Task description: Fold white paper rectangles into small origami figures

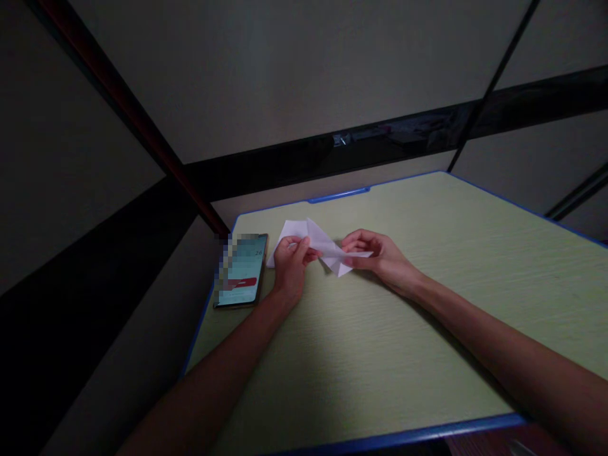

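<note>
A folded sheet of white paper (320, 237) is held between my two hands, just above the table. My left hand (291, 263) pinches it near its left part, thumb on top. My right hand (375, 256) grips the pointed right end between thumb and fingers, and the other fingers are curled. Creases and several angled flaps show in the paper. Its underside and the parts behind my left fingers are hidden.
A phone (242, 269) with a lit screen lies left of my left hand, by the table's left edge. The pale wooden table (456, 253) has a blue rim. Behind it stand dark cabinet panels (304, 82) with a glossy black band.
</note>
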